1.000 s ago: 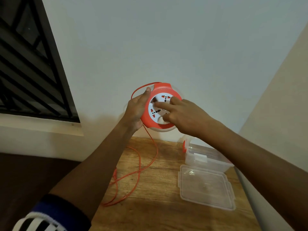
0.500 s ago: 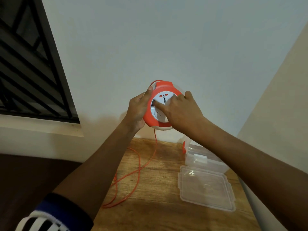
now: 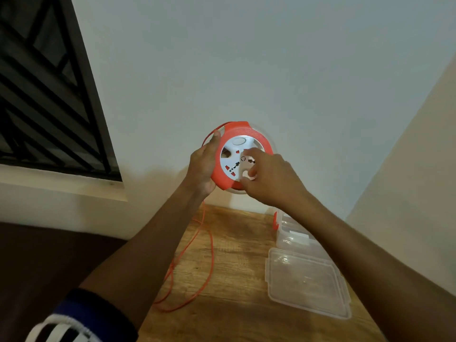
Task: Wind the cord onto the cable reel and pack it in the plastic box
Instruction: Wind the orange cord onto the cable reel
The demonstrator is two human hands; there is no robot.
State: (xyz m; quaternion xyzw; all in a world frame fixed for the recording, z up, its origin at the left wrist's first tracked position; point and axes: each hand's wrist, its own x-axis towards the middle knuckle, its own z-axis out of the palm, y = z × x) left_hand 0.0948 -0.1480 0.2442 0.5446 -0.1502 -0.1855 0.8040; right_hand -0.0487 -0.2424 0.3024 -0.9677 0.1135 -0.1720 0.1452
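I hold an orange and white cable reel (image 3: 232, 150) up in front of the wall, its white socket face towards me. My left hand (image 3: 203, 165) grips its orange rim from the left, thumb on the upper edge. My right hand (image 3: 270, 177) rests on the white face, a finger hooked in the round hole near the bottom. The orange cord (image 3: 209, 255) hangs from the reel and lies in loose loops on the wooden table (image 3: 234, 317). A clear plastic box (image 3: 293, 239) stands at the table's back right, partly hidden by my right forearm.
The box's clear lid (image 3: 306, 282) lies flat in front of the box. A small orange part (image 3: 275, 220) shows at the box's left end. A barred window (image 3: 44, 95) is at the left. A side wall (image 3: 407, 193) runs along the table's right edge.
The white face of the reel has turned under my right hand, which moved from the centre to the lower right. The cord loops on the table have shortened slightly.
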